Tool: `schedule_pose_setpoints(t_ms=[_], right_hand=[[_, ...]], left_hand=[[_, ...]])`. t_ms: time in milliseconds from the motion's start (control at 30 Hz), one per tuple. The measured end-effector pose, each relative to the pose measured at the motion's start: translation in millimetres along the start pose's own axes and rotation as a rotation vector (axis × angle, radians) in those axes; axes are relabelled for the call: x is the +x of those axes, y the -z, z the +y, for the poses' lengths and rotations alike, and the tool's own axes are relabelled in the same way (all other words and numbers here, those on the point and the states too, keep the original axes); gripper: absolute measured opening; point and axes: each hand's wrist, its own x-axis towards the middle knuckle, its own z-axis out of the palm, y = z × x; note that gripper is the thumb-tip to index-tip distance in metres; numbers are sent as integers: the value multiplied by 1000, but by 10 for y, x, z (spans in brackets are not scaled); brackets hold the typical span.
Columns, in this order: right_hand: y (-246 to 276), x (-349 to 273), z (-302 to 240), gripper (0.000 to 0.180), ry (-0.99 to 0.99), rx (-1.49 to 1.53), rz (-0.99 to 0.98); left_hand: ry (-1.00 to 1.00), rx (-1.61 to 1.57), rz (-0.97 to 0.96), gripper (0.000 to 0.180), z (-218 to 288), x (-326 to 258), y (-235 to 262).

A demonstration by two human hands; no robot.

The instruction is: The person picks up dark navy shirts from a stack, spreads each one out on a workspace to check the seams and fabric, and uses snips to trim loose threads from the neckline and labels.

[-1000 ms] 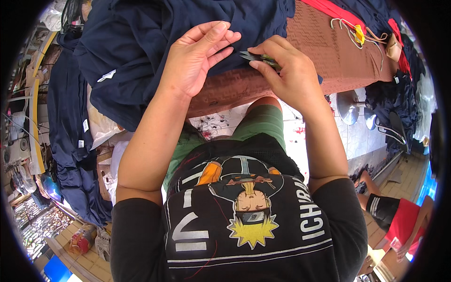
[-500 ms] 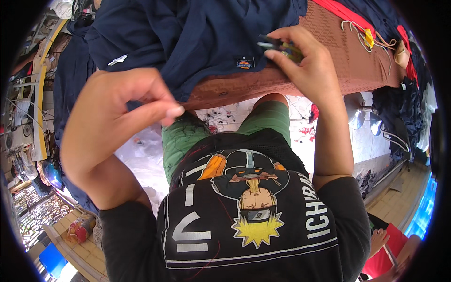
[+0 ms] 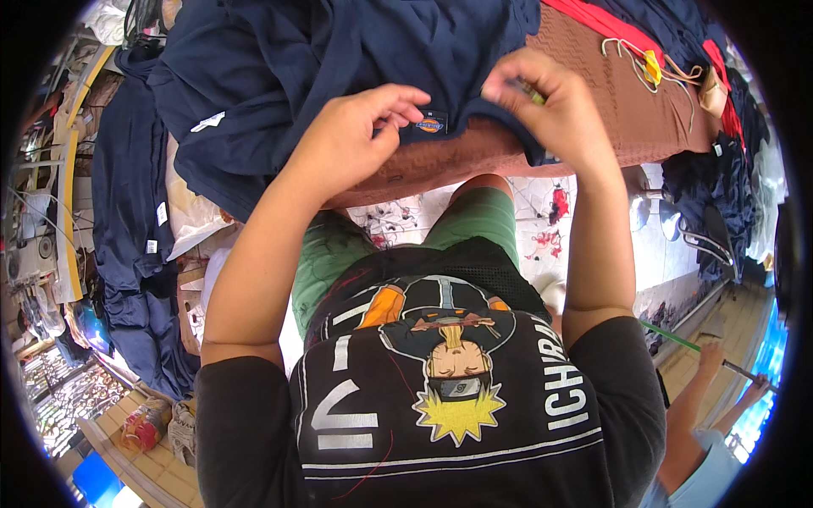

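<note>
A dark navy garment [image 3: 339, 59] lies bunched over the brown cloth-covered surface in front of me, with a small woven label [image 3: 430, 124] near its close edge. My left hand [image 3: 360, 127] hovers beside that label, fingers loosely bent and apart from the thumb, with nothing visible in them. To the right, my right hand [image 3: 546, 106] is closed around small thread snips [image 3: 532, 91]; only a yellowish part shows between the fingers, and the blades are hidden or blurred. Below this hand, a strip of the navy cloth hangs over the edge.
The brown cover [image 3: 593, 93] carries loose cords [image 3: 631, 55] with a yellow piece and red fabric [image 3: 610, 24]. More navy clothing [image 3: 127, 229] hangs at the left. Thread scraps [image 3: 555, 241] litter the floor. Another person's arm [image 3: 699, 381] grips a pole at lower right.
My left hand has swung right and away from me toward the label. The snips are turned more into my right palm. Cloth now hangs below that hand, and another person's arms show with a pole.
</note>
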Motion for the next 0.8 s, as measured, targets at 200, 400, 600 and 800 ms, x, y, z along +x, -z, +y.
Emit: schedule_pose_setpoints(t_ms=[200,400,600,800], right_hand=[[-329,-61,322,28,157,-334,-80],[30,99,46,18,-130,83,118],[-270,-44,-103,17,-9,210,322],[-449,-156,-342,23,290,57,317]], left_hand=[[-255,514,187,39,-258,-44,-265],[124,-327,-26,38,-64,25,-4],[228,-762,-41,36,87,-10,87],[284,-840,59,30,43,-17,1]])
